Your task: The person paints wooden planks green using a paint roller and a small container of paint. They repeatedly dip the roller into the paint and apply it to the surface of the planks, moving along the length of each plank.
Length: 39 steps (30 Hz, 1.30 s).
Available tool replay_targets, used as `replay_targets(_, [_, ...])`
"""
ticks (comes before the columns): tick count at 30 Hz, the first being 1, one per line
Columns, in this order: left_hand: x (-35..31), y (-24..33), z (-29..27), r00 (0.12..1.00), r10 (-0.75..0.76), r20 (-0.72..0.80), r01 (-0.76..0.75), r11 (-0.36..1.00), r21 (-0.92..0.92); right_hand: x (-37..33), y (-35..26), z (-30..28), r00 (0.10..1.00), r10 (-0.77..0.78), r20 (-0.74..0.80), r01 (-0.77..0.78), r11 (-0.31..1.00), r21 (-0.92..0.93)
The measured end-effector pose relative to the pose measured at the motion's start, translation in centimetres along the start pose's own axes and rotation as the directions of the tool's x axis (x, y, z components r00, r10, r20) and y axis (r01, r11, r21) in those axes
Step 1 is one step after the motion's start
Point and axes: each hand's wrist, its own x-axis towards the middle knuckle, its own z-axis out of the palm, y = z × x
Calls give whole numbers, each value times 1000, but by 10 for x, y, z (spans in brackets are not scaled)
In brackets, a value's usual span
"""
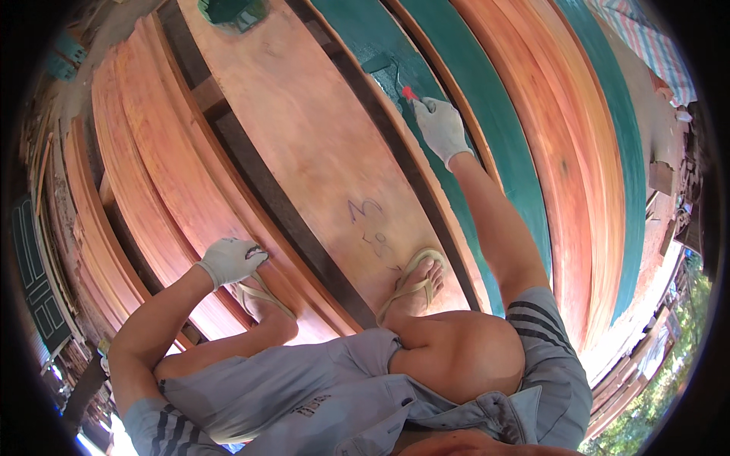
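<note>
My right hand [442,128], in a pale glove, is closed round the red handle [410,93] of a small paint roller. Its green-covered roller head [378,63] rests on a board [411,57] coated in wet dark green paint, with bare wood along the left edge. My left hand [231,261], gloved too, is curled closed above a reddish wooden board by my left foot. Whatever its fingers may hold is hidden. Between the hands lies a wide unpainted board [304,129] with purple handwritten marks.
A green-stained paint container [234,13] stands on the wide board's far end. More bare boards [141,152] lie to the left. Painted and bare planks [563,152] curve along the right, with dark gaps between boards. My sandalled feet [413,285] stand on the boards.
</note>
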Motion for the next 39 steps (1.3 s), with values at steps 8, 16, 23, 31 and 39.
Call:
replay_targets(8, [5,9,-6,1000,-3,-16,4,999,41,-27,16,-4,999,-20,-49,17,999,-51])
replay_targets(16, [9,16,-14,999,33,-23,-31,997,73,-65,45,-9,996,-20,-85,8,990,-138])
replay_targets(23, [13,27,-23,999,33,-14,-32,996,87,-106,70,-16,994,9,-111,-21,993,-115])
replay_targets(31, [20,37,-30,997,73,-36,-69,992,104,-161,103,-28,992,60,-107,-69,994,-84])
replay_targets(39, [21,35,-30,993,103,-57,-98,991,90,-232,130,-43,978,183,-95,-194,974,-114])
